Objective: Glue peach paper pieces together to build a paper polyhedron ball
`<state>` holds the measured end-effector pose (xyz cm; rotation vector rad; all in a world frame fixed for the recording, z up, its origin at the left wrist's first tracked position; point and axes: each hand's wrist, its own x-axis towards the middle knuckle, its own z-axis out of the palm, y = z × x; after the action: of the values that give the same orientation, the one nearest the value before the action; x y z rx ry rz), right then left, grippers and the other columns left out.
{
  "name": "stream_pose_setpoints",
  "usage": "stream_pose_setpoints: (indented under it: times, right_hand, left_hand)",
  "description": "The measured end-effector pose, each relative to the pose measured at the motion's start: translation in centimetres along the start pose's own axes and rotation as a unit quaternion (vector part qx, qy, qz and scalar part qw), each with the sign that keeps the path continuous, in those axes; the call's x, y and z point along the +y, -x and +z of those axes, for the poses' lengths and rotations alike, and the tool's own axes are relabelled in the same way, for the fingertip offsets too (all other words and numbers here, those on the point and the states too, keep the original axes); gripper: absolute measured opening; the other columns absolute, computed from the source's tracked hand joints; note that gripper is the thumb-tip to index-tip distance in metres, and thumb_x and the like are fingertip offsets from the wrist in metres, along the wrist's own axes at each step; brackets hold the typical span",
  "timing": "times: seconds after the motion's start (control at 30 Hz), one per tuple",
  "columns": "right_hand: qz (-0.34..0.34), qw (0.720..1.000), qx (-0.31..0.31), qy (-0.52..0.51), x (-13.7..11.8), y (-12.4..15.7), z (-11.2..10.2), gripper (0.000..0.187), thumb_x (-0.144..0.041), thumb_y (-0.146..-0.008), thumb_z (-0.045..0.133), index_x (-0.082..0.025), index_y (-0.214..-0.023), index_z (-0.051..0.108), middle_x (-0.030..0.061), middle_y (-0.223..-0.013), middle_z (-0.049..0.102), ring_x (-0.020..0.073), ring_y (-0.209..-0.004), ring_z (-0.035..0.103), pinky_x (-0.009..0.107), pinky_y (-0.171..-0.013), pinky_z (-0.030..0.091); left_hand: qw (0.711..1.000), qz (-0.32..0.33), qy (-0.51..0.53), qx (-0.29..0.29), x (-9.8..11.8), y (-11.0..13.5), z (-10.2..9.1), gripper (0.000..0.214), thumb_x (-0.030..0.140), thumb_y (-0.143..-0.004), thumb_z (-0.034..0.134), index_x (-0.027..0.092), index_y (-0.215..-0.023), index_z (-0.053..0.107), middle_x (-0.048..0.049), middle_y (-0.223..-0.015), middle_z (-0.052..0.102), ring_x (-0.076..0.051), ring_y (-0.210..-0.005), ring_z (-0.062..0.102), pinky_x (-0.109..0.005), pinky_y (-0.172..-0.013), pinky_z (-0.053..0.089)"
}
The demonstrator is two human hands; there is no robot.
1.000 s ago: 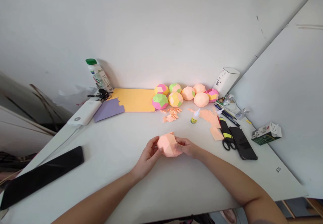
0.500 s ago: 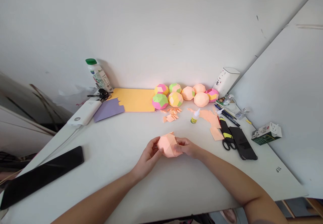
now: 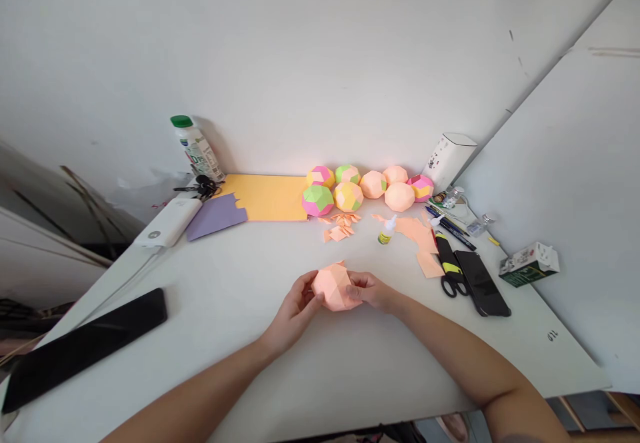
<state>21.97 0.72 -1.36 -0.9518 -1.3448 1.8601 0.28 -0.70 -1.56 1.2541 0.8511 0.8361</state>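
Both my hands hold a peach paper polyhedron ball (image 3: 333, 286) just above the white table (image 3: 240, 336), near its middle. My left hand (image 3: 295, 310) cups its left side with curled fingers. My right hand (image 3: 371, 291) grips the right side, thumb on the front face. A small paper flap sticks up at the top of the ball.
Several finished paper balls (image 3: 370, 188) line the back wall. Folded peach pieces (image 3: 341, 226), a glue bottle (image 3: 386, 231), paper scraps (image 3: 420, 236), scissors (image 3: 451, 271) and a phone (image 3: 483, 283) lie to the right. A yellow sheet (image 3: 265, 196), purple paper (image 3: 216, 216), power bank (image 3: 168, 223), bottle (image 3: 196, 147) and black case (image 3: 85, 346) are left.
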Motion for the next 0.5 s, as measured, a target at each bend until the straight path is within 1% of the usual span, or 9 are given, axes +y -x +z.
stream_pose_setpoints:
  times: [0.23, 0.4, 0.5]
  right_hand:
    - [0.004, 1.0, 0.0, 0.0, 0.02, -0.02, -0.04, 0.04, -0.052, -0.073, 0.07, -0.013, -0.081, 0.063, 0.0018, -0.082, 0.056, 0.0128, -0.075, 0.051, 0.026, -0.068, 0.038]
    - [0.007, 1.0, 0.005, 0.0, 0.03, -0.05, -0.04, 0.041, -0.053, -0.072, 0.07, -0.013, -0.081, 0.063, 0.0011, -0.078, 0.056, 0.0127, -0.073, 0.051, 0.027, -0.067, 0.039]
    - [0.009, 1.0, 0.003, -0.001, 0.06, -0.06, -0.07, 0.041, -0.053, -0.073, 0.07, -0.013, -0.082, 0.064, 0.0017, -0.08, 0.057, 0.013, -0.074, 0.051, 0.027, -0.068, 0.039]
  left_hand:
    - [1.0, 0.002, 0.002, 0.003, -0.07, 0.04, 0.02, 0.045, 0.041, -0.09, 0.052, 0.022, -0.128, 0.04, -0.0119, -0.137, 0.048, -0.028, -0.128, 0.045, -0.043, -0.101, 0.044]
    - [1.0, 0.0, 0.003, 0.003, 0.02, 0.03, -0.02, 0.046, 0.043, -0.089, 0.052, 0.021, -0.128, 0.041, -0.0118, -0.139, 0.047, -0.027, -0.127, 0.046, -0.041, -0.1, 0.044]
    - [1.0, -0.002, -0.002, 0.003, 0.18, 0.03, 0.0, 0.046, 0.043, -0.089, 0.052, 0.021, -0.128, 0.041, -0.0124, -0.139, 0.047, -0.027, -0.126, 0.047, -0.041, -0.101, 0.044]
